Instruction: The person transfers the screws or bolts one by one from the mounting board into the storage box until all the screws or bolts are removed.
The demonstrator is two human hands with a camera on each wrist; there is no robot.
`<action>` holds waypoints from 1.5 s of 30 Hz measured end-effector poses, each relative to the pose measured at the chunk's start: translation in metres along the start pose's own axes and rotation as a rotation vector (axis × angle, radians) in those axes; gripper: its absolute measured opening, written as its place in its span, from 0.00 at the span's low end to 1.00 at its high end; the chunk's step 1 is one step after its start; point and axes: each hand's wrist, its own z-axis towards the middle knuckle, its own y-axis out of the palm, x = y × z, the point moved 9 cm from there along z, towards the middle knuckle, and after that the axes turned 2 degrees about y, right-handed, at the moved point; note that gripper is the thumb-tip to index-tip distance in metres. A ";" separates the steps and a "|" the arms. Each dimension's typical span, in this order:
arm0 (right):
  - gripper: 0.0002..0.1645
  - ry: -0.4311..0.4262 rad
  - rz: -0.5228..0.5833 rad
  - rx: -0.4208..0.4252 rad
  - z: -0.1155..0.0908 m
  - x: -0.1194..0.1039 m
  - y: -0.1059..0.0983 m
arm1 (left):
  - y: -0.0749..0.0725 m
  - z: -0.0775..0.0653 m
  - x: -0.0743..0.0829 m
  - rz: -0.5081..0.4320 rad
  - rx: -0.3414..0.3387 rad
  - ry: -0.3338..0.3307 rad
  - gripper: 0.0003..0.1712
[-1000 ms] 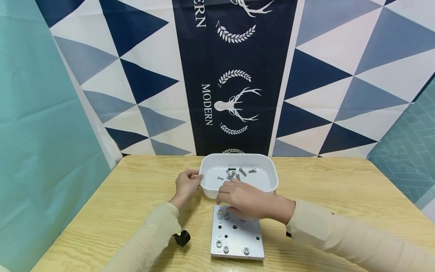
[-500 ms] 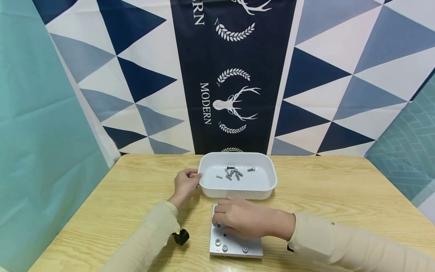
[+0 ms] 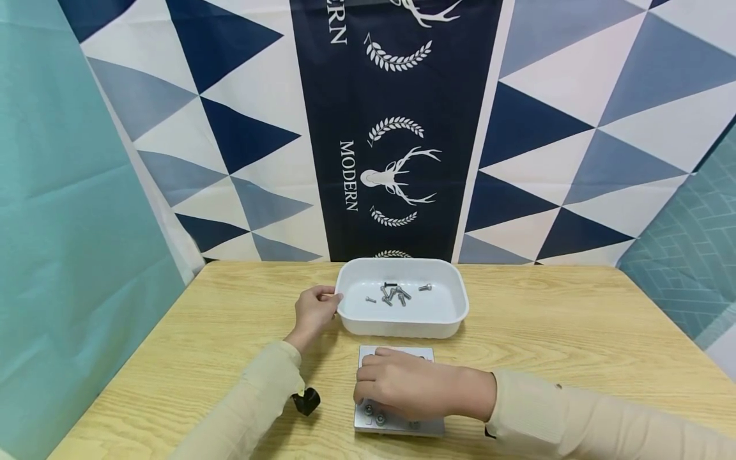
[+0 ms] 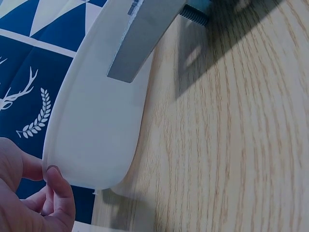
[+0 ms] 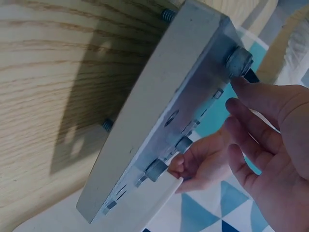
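Note:
My left hand (image 3: pixel 313 313) grips the left end of a white plastic tub (image 3: pixel 402 329); in the left wrist view the thumb and fingers (image 4: pixel 60 188) pinch its rim. Over a silver metal plate (image 3: pixel 431 425) on the table is my right hand (image 3: pixel 405 383), covering much of it. Socket-head bolts (image 3: pixel 380 420) sit in the plate's near edge, and threaded ends (image 5: pixel 107 124) poke out beneath in the right wrist view. There, a fingertip of the right hand lies against one bolt head (image 5: pixel 239 62). The other fingers are loosely curled, with nothing visible between them.
Several loose silver bolts (image 3: pixel 393 294) and a black screw (image 3: pixel 391 284) lie inside the tub. The wooden table (image 3: pixel 546 313) ends at a patterned cloth backdrop (image 3: pixel 402 160). A black device (image 3: pixel 306 401) hangs at the left wrist.
My right hand has come back from the tub's near edge toward me, over the plate. One bolt in the tub has shifted slightly. The left hand stays at the rim.

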 end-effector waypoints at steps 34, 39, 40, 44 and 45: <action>0.16 -0.052 -0.049 -0.072 0.007 -0.009 0.010 | -0.001 0.000 0.000 -0.006 -0.006 -0.003 0.14; 0.17 -0.053 -0.037 -0.073 0.007 -0.009 0.010 | -0.002 0.001 -0.001 -0.007 -0.001 0.009 0.13; 0.17 -0.052 -0.034 -0.072 0.007 -0.009 0.010 | -0.002 0.001 -0.001 -0.007 -0.001 0.006 0.13; 0.17 -0.045 -0.018 -0.068 0.008 -0.009 0.008 | -0.002 0.000 0.001 -0.011 -0.001 0.011 0.13; 0.17 -0.043 -0.013 -0.069 0.008 -0.009 0.008 | -0.002 0.000 0.001 -0.013 -0.001 0.009 0.13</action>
